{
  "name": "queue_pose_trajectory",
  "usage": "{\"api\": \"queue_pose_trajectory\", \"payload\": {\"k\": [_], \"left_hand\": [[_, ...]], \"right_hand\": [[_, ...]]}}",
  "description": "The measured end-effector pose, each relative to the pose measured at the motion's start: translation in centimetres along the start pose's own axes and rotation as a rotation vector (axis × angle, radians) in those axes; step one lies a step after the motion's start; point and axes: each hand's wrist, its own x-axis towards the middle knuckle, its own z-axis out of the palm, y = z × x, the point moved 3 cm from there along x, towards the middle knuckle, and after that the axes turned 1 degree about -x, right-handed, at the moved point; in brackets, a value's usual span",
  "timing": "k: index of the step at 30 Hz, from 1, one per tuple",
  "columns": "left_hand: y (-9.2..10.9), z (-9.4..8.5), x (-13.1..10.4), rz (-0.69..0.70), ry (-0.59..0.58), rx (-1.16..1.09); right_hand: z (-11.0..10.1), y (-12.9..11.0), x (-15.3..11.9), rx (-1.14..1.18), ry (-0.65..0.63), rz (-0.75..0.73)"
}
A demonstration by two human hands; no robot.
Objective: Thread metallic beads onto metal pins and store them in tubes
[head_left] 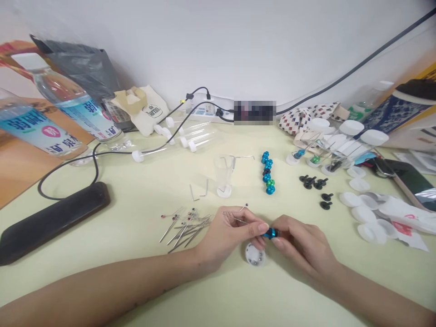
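Observation:
Between my two hands is a small blue metal piece with a black part (271,233). My left hand (235,229) pinches its left side between thumb and fingers. A thin bent metal rod (238,220) with a dark tip also passes through this hand. On the other side, the fingers of my right hand (303,243) close on the black end. Just below sits a white round cap (255,255) with several small shiny bits in it. Left of my left hand lies a pile of thin metal rods (184,230), some tipped with coloured beads.
Beyond my hands stand a clear cup (224,172) with hex keys around it and a row of blue, green and black metal pieces (267,175). Black flanged pieces (311,182), white caps (364,218) and capped tubes lie right. A black case (54,222) lies left, near bottles.

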Motion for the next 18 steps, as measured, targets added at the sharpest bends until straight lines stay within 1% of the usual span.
{"api": "queue_pose_trajectory", "payload": {"k": [4,7,13,18], "left_hand": [[0.09,-0.06,0.07,0.027,0.014,-0.013],[0.11,-0.06,0.09,0.038,0.012,-0.015],[-0.12,-0.08,0.06,0.034,-0.003,-0.012],[-0.05,-0.06,0.05,0.029,-0.004,-0.007]], "right_hand": [[0.29,0.11,-0.19,0.044,0.062,-0.012],[0.37,0.2,-0.22,0.035,0.109,-0.017],[0.03,0.11,0.09,-0.019,0.021,-0.025],[0.12,0.01,0.05,-0.031,0.016,-0.047]]}}
